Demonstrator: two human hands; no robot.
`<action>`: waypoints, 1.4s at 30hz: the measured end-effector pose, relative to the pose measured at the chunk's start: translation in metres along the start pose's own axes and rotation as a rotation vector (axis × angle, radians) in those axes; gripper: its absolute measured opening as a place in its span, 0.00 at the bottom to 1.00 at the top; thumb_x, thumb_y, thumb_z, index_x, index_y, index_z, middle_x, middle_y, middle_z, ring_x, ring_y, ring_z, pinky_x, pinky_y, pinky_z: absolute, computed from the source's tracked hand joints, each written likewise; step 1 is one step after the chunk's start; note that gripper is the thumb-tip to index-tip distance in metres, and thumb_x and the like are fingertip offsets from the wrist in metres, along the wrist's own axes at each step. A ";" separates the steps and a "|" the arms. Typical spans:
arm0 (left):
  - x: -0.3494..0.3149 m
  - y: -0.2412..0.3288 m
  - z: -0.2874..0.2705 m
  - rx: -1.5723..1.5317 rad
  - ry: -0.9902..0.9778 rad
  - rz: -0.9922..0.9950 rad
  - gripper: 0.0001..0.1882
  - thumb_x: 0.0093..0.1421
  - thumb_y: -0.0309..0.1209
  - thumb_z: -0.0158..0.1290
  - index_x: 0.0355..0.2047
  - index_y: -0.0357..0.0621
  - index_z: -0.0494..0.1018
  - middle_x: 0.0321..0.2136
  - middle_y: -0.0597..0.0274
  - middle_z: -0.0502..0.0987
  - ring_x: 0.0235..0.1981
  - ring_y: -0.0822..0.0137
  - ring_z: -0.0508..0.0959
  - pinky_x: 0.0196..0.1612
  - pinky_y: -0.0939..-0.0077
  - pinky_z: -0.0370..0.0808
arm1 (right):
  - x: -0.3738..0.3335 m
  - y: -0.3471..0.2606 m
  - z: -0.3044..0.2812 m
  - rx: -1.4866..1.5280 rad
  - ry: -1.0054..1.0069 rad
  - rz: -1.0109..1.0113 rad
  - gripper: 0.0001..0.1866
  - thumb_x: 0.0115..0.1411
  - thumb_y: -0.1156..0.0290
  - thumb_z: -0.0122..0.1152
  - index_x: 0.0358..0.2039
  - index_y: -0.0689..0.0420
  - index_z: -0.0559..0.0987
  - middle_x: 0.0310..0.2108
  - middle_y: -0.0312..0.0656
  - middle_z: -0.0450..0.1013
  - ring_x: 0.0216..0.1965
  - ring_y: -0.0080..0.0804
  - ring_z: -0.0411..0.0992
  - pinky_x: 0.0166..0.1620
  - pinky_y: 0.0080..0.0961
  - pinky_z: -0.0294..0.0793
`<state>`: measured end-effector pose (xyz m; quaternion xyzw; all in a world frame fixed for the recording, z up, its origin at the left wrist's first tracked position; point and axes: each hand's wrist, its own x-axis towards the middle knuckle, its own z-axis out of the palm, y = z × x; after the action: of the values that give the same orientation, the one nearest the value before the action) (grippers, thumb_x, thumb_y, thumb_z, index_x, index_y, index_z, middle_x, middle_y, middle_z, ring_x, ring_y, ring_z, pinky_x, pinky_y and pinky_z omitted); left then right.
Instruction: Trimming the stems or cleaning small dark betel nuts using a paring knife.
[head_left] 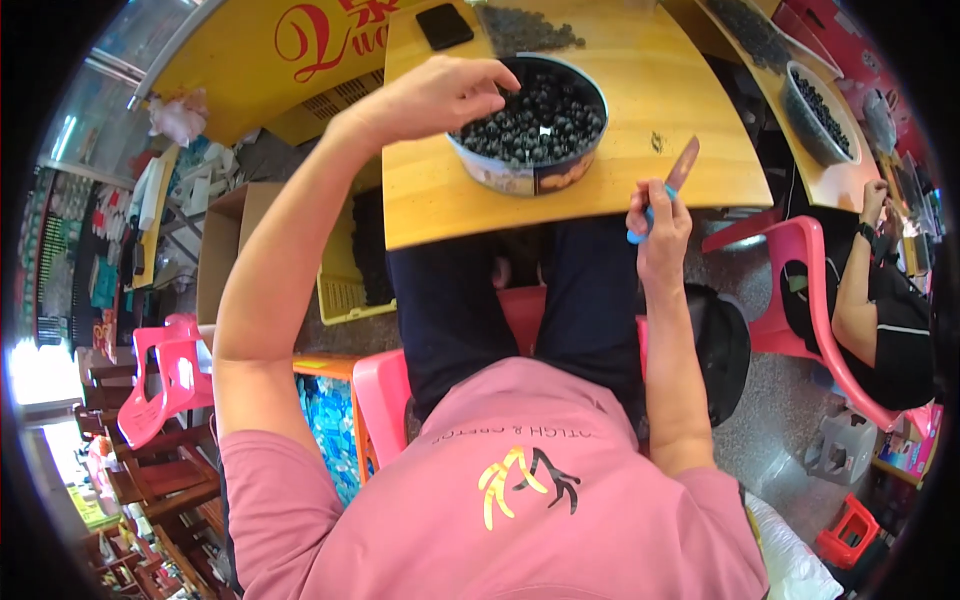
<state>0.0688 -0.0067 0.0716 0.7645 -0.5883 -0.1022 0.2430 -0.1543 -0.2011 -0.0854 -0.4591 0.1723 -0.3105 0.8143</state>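
A round tub [510,181] with printed sides stands on the wooden table in front of me, filled with small dark round pieces [540,125] like beads or berries. My left hand [440,98] reaches over the tub's left rim. Its thumb and forefinger are apart above the pieces, and I see nothing between them. Right of the tub, near the table's front edge, my right hand [662,228] is closed round the blue handle of a knife [683,165]. The blade points up and away from me.
A dark phone [443,26] and a flat spread of dark pieces [530,30] lie on the table's [690,80] far side. At right, a person in black sits beside a pink chair [815,290], near another tub [815,118]. A yellow crate [350,300] stands below left.
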 end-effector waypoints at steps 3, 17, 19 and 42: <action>-0.020 0.013 -0.002 0.025 -0.030 0.018 0.14 0.62 0.33 0.51 0.44 0.36 0.73 0.30 0.53 0.80 0.35 0.59 0.80 0.40 0.68 0.75 | 0.004 0.003 0.000 -0.094 -0.033 -0.063 0.12 0.65 0.65 0.56 0.34 0.62 0.77 0.23 0.35 0.70 0.18 0.18 0.61 0.22 0.15 0.58; -0.065 0.025 0.007 0.207 0.006 -0.100 0.12 0.61 0.32 0.49 0.40 0.38 0.76 0.34 0.49 0.80 0.37 0.52 0.80 0.42 0.65 0.75 | 0.003 0.011 0.004 -0.229 -0.084 -0.160 0.10 0.64 0.66 0.58 0.32 0.60 0.78 0.20 0.32 0.70 0.17 0.13 0.60 0.20 0.12 0.55; -0.056 0.012 0.012 0.200 0.036 -0.117 0.12 0.60 0.31 0.47 0.39 0.39 0.76 0.34 0.51 0.81 0.39 0.52 0.79 0.44 0.64 0.75 | 0.001 0.013 0.005 -0.282 -0.096 -0.180 0.11 0.64 0.65 0.58 0.33 0.60 0.78 0.20 0.32 0.70 0.17 0.12 0.60 0.20 0.11 0.56; -0.004 -0.020 0.044 -0.009 0.148 -0.264 0.13 0.57 0.32 0.58 0.40 0.38 0.74 0.33 0.55 0.79 0.38 0.61 0.79 0.42 0.69 0.74 | 0.003 0.017 0.000 -0.417 -0.124 -0.243 0.12 0.64 0.64 0.58 0.35 0.61 0.79 0.21 0.31 0.71 0.20 0.12 0.62 0.23 0.10 0.58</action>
<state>0.0656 -0.0102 0.0234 0.8396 -0.4625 -0.0795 0.2735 -0.1462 -0.1969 -0.1001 -0.6526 0.1259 -0.3353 0.6677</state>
